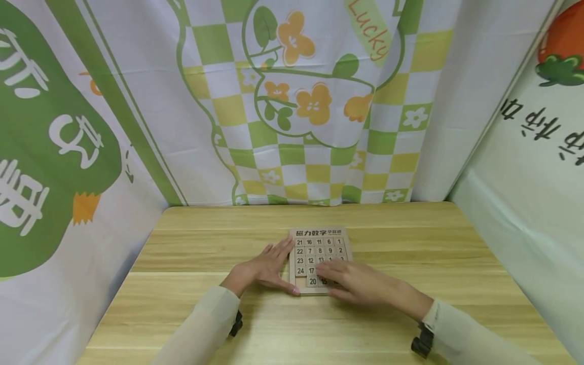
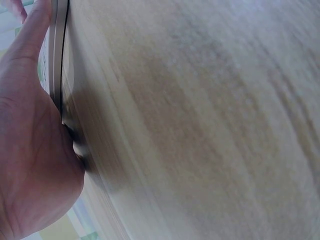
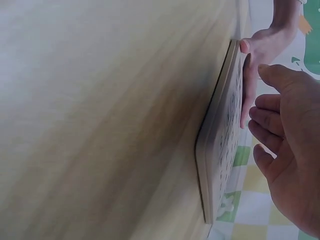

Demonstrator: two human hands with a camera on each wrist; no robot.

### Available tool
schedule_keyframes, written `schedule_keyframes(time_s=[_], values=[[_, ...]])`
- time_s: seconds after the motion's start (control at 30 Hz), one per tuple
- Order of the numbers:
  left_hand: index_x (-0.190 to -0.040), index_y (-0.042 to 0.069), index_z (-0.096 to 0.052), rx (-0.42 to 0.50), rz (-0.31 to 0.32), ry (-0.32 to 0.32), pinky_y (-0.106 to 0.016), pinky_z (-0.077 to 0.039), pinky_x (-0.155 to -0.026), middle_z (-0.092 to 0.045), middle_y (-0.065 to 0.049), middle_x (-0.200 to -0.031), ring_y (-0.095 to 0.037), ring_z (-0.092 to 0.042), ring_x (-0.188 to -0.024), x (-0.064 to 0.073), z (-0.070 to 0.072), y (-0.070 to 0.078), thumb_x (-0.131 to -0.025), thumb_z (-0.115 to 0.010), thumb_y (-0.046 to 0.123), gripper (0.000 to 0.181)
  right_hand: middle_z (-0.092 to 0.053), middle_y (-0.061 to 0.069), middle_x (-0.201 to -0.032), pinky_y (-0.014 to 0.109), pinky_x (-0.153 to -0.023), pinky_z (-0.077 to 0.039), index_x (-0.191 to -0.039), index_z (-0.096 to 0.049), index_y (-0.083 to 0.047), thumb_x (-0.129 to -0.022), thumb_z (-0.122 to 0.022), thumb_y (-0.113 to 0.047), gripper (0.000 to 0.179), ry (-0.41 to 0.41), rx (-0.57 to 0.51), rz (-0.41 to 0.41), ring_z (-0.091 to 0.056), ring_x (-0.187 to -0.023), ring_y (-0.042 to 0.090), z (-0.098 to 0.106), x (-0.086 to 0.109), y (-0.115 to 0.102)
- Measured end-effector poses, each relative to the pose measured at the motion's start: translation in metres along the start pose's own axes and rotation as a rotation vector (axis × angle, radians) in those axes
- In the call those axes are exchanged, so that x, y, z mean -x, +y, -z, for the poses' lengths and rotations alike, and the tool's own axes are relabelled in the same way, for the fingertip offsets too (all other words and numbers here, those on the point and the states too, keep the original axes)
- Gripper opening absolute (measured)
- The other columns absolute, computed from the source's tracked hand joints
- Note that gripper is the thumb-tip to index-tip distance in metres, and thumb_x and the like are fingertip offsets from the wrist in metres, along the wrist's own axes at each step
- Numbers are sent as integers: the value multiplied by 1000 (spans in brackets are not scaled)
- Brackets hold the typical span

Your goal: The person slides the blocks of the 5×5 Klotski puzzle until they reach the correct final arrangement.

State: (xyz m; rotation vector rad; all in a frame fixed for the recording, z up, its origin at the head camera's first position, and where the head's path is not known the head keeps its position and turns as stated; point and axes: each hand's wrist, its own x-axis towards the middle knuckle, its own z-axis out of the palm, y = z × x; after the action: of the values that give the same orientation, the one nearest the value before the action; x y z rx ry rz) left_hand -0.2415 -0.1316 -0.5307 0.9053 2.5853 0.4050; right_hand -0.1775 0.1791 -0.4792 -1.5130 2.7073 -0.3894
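A wooden sliding number puzzle point(image 1: 319, 291) lies flat on the table, its square tiles numbered in rows. A bare slot shows at the lower left of its frame, below tile 24 point(image 1: 300, 271) and beside tile 20 point(image 1: 312, 281). My left hand point(image 1: 266, 267) rests along the puzzle's left side, fingers straight at the upper part and thumb at the lower left corner. Over the lower right tiles lies my right hand point(image 1: 360, 283), its fingertips at the tiles near 17 and hiding several of them. The right wrist view shows that hand's fingers point(image 3: 267, 120) loosely bent above the board.
The wood-grain table point(image 1: 191, 243) extends around the puzzle on every side. A printed curtain point(image 1: 310, 167) hangs behind its far edge, with more printed cloth at left and right. Small dark wrist cameras point(image 1: 422, 342) sit at both cuffs.
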Motion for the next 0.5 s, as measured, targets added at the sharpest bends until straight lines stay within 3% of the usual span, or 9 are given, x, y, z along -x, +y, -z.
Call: schedule_keyframes(time_s=[0.27,0.5], values=[[-170,11,8,17,-1,5,-52,3,-132,15,-7,-177,-24,8,-164,-2,-3,-4,-72,-68,91,148,-55,18,-156,55,-118,-46,-153,-55,-3,-107,-64,-35,57,-5,29,8,-54,-142,38,1,-26,7],[-170,11,8,14,8,-1,-52,2,-133,14,-8,-178,-25,7,-165,-1,-2,-2,-73,-68,91,147,-55,20,-156,53,-118,-46,-152,-54,0,-106,-65,-36,59,-1,24,-36,-54,-143,37,-3,-46,14]])
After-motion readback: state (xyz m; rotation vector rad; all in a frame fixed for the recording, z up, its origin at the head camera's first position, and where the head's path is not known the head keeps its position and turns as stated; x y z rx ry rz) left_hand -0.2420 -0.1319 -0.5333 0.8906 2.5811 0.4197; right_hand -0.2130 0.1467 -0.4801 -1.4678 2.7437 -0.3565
